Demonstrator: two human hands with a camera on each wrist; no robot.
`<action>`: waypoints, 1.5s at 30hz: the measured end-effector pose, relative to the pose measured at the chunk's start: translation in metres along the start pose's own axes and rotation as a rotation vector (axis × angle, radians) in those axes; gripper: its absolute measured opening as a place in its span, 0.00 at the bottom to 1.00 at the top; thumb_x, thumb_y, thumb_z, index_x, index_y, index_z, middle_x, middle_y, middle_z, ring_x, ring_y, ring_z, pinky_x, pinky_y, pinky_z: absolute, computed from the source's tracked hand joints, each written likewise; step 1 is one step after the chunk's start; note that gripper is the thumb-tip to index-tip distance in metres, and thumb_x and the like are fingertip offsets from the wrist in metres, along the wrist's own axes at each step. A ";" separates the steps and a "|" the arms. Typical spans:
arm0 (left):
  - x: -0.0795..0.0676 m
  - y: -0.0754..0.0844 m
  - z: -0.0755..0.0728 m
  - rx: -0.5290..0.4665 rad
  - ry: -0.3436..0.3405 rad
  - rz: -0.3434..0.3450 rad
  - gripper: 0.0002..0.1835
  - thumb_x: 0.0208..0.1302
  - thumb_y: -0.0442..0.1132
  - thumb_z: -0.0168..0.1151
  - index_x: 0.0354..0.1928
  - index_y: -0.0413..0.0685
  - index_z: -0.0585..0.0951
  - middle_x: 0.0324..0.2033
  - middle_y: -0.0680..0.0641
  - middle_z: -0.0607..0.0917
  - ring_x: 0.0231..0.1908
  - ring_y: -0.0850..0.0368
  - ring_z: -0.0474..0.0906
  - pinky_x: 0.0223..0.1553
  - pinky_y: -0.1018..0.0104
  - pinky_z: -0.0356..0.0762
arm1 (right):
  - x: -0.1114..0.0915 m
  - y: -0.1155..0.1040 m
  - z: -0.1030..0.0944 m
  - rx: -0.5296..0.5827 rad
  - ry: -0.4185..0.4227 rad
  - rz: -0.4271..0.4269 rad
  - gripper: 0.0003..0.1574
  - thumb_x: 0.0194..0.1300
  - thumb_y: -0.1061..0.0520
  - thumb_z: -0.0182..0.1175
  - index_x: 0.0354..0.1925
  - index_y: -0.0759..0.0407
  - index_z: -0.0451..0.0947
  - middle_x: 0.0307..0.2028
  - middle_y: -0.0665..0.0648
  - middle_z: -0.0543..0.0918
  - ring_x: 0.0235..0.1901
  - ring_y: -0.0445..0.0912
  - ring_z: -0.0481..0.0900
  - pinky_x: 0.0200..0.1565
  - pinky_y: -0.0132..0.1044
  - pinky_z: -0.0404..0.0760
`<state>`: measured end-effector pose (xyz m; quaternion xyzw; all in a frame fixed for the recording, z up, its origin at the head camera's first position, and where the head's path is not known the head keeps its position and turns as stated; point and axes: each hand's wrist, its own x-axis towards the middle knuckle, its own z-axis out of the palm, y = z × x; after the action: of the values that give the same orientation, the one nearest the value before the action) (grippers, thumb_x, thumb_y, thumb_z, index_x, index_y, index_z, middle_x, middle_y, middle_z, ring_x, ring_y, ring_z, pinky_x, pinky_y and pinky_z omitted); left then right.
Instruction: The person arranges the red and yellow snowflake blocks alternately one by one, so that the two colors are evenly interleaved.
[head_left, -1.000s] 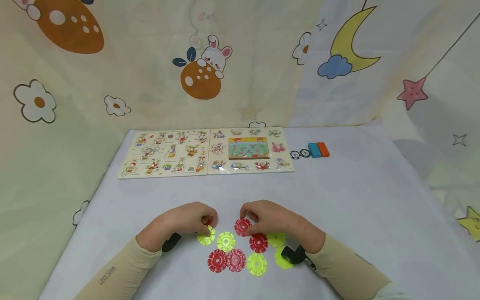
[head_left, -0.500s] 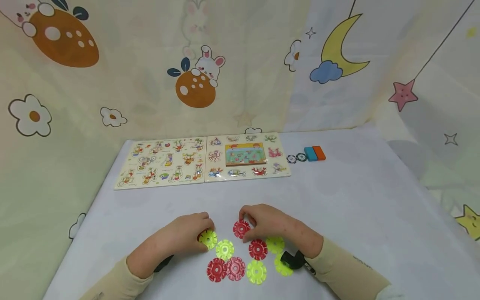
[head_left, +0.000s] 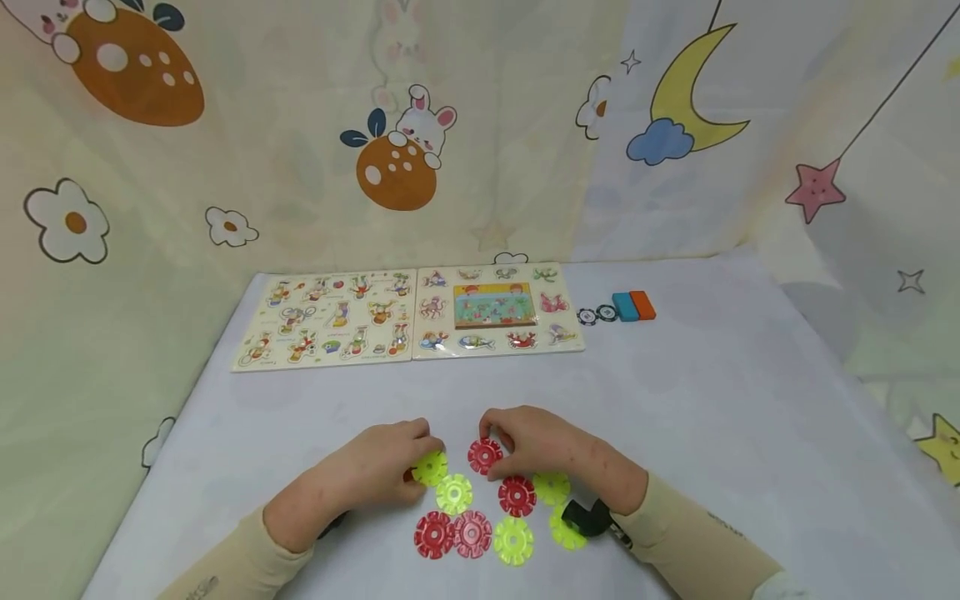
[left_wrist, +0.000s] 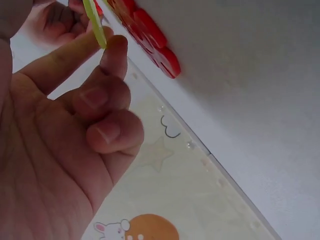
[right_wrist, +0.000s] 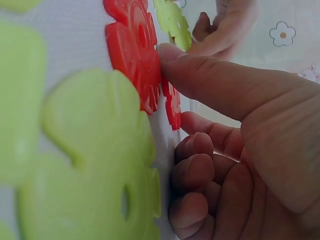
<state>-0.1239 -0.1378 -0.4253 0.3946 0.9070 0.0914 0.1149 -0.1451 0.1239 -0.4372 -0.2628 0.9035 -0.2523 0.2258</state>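
My left hand (head_left: 378, 465) pinches a yellow-green notched snowflake disc (head_left: 430, 468), seen edge-on between the fingers in the left wrist view. Its rim overlaps a paler yellow-green disc (head_left: 453, 494) in the head view. Opposite, my right hand (head_left: 534, 442) has thumb and index finger at the two sides of a red snowflake disc (head_left: 484, 456); its other fingers are curled in. Below that lies another red disc (head_left: 517, 496), close to the right thumb. Two red discs (head_left: 434, 534) lie side by side nearer me, with a yellow-green disc (head_left: 513, 541) to their right.
More yellow-green discs (head_left: 552, 487) lie under the right wrist, one partly covered by the black wrist camera (head_left: 587, 518). Two picture puzzle boards (head_left: 322, 321) stand along the back. Beside them are two round chips (head_left: 597, 314), a blue block (head_left: 625, 307) and an orange block (head_left: 642, 305).
My left hand has shifted right, bringing its yellow-green disc up against the paler one. The right hand stays by its red disc. The head view tilts slightly.
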 end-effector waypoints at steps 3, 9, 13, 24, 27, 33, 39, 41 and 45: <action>0.001 -0.002 -0.001 -0.039 -0.019 0.008 0.22 0.50 0.45 0.68 0.51 0.56 0.80 0.35 0.60 0.70 0.27 0.66 0.67 0.29 0.72 0.68 | 0.000 0.001 -0.001 -0.005 -0.001 0.003 0.29 0.45 0.36 0.72 0.44 0.40 0.72 0.21 0.47 0.72 0.21 0.41 0.69 0.23 0.34 0.69; 0.003 -0.008 -0.002 -0.131 -0.050 0.007 0.20 0.51 0.47 0.70 0.48 0.59 0.81 0.37 0.61 0.72 0.30 0.67 0.68 0.34 0.71 0.70 | 0.001 0.001 -0.003 -0.016 0.004 0.001 0.29 0.45 0.36 0.72 0.43 0.40 0.72 0.21 0.47 0.72 0.20 0.41 0.69 0.23 0.34 0.68; 0.003 -0.011 -0.004 -0.191 -0.081 -0.019 0.22 0.50 0.50 0.71 0.48 0.60 0.80 0.37 0.62 0.72 0.32 0.66 0.70 0.37 0.70 0.72 | 0.001 0.001 -0.004 -0.023 0.013 0.000 0.29 0.45 0.36 0.72 0.43 0.39 0.72 0.21 0.47 0.72 0.21 0.41 0.69 0.23 0.34 0.69; 0.007 -0.004 0.001 -0.227 -0.067 -0.095 0.24 0.47 0.54 0.72 0.46 0.57 0.77 0.35 0.62 0.73 0.33 0.66 0.70 0.37 0.69 0.72 | 0.000 0.000 -0.005 -0.019 0.014 0.006 0.29 0.45 0.37 0.73 0.43 0.40 0.72 0.21 0.47 0.72 0.20 0.41 0.68 0.22 0.34 0.68; 0.008 -0.001 0.003 -0.226 -0.060 -0.107 0.24 0.47 0.54 0.72 0.46 0.56 0.77 0.34 0.62 0.74 0.31 0.66 0.70 0.36 0.69 0.72 | -0.001 0.000 -0.005 -0.011 0.010 0.011 0.29 0.45 0.37 0.73 0.43 0.40 0.73 0.21 0.47 0.72 0.20 0.41 0.68 0.23 0.34 0.68; 0.009 0.001 0.003 -0.218 -0.039 -0.095 0.24 0.44 0.49 0.70 0.45 0.56 0.74 0.34 0.62 0.72 0.28 0.67 0.69 0.32 0.71 0.70 | -0.001 0.002 -0.004 0.001 0.013 0.016 0.29 0.44 0.38 0.73 0.42 0.40 0.73 0.20 0.47 0.72 0.20 0.41 0.68 0.22 0.34 0.68; 0.003 -0.008 -0.007 -0.257 0.029 -0.109 0.25 0.45 0.46 0.69 0.47 0.59 0.71 0.35 0.62 0.72 0.31 0.65 0.71 0.32 0.70 0.71 | 0.001 0.003 -0.001 0.008 0.005 0.015 0.28 0.44 0.37 0.73 0.43 0.39 0.72 0.20 0.47 0.72 0.20 0.41 0.68 0.23 0.34 0.68; 0.000 -0.013 -0.012 -0.251 0.054 -0.136 0.26 0.45 0.47 0.69 0.48 0.59 0.71 0.35 0.62 0.73 0.32 0.64 0.71 0.33 0.69 0.71 | 0.001 0.002 0.000 0.010 0.000 0.012 0.28 0.44 0.37 0.73 0.43 0.38 0.72 0.20 0.47 0.72 0.20 0.41 0.68 0.23 0.34 0.68; -0.008 -0.022 -0.026 -0.238 0.132 -0.212 0.27 0.44 0.49 0.70 0.48 0.60 0.72 0.38 0.63 0.72 0.35 0.61 0.73 0.35 0.67 0.71 | 0.002 0.002 0.000 0.012 -0.008 0.005 0.28 0.44 0.36 0.72 0.43 0.38 0.72 0.20 0.47 0.72 0.20 0.41 0.68 0.23 0.34 0.67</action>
<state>-0.1412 -0.1601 -0.4047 0.2736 0.9318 0.2115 0.1100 -0.1475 0.1242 -0.4395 -0.2603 0.9018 -0.2560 0.2315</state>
